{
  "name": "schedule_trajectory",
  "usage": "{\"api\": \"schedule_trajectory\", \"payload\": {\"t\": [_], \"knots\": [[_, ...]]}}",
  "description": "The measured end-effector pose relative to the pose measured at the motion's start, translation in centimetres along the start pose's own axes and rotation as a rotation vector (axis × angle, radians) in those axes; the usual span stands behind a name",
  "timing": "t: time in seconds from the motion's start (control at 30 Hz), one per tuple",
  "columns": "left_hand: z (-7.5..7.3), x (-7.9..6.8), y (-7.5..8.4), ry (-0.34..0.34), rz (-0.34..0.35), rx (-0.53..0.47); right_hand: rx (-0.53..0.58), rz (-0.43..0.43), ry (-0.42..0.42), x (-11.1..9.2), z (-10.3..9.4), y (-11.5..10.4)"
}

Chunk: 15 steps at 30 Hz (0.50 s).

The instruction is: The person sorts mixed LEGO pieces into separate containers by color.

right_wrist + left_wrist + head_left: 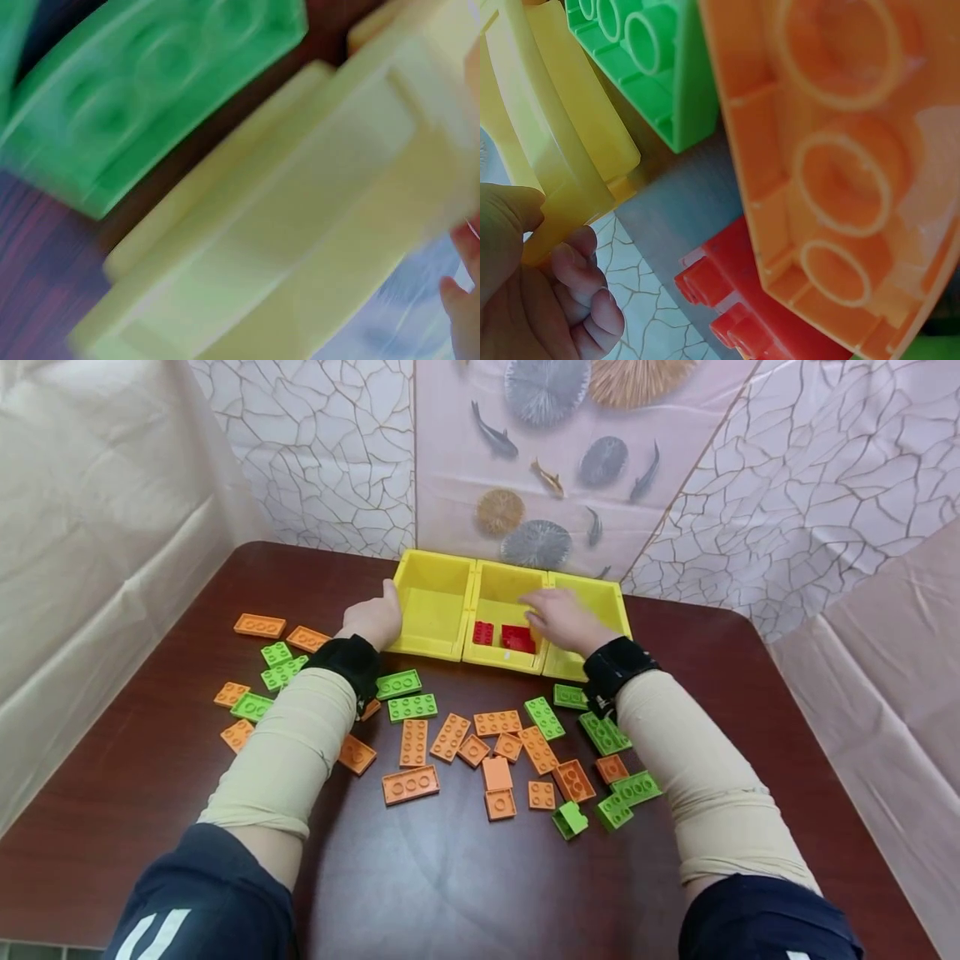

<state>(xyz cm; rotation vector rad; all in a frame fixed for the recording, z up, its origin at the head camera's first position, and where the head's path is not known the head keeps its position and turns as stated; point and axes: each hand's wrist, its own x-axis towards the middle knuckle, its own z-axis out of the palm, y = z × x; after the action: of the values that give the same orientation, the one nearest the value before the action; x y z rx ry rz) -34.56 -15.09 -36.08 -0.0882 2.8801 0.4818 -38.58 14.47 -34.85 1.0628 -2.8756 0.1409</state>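
Note:
A yellow bin (435, 620) with three side-by-side compartments stands at the back of the table. My left hand (372, 620) grips its left edge; in the left wrist view the thumb and curled fingers of the left hand (551, 277) pinch the yellow rim (562, 142). My right hand (566, 618) hovers over the divider between the middle and right compartments, fingers stretched loosely left with nothing seen in them. In the middle compartment lie a small red brick (483, 632) and a larger red piece (517, 639). Only fingertips (459, 296) show at the right wrist view's edge.
Orange bricks (414, 743) and green bricks (544, 718) lie scattered on the dark brown table (420, 877) in front of the bin. More orange bricks (259, 625) and green bricks (252, 707) lie at left. A patterned cloth (322, 460) hangs behind the table.

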Motion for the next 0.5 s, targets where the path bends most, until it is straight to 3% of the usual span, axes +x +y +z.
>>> {"api": "schedule_trajectory", "payload": {"t": [0.07, 0.13, 0.2, 0.3, 0.4, 0.5], "knots": [[-0.6, -0.3, -0.3, 0.01, -0.009, 0.004, 0.014, 0.042, 0.103, -0.7, -1.0, 1.0], [-1.2, -0.5, -0.6, 0.02, -0.014, 0.021, 0.022, 0.141, 0.159, -1.5, -1.5, 2.2], [-1.6, -0.6, -0.9, 0.028, -0.019, 0.042, 0.072, 0.283, 0.129, -2.3, -1.5, 3.3], [-2.1, -0.9, -1.5, 0.034, -0.038, 0.055, 0.162, 0.445, -0.001, -3.1, -1.0, 4.3], [-2.2, -1.0, -2.1, 0.032, -0.066, 0.05, 0.261, 0.513, -0.076, -3.4, -0.1, 4.5], [-2.1, -1.1, -2.4, 0.03, -0.08, 0.055, 0.303, 0.543, -0.06, -3.6, 0.6, 4.2]]}}
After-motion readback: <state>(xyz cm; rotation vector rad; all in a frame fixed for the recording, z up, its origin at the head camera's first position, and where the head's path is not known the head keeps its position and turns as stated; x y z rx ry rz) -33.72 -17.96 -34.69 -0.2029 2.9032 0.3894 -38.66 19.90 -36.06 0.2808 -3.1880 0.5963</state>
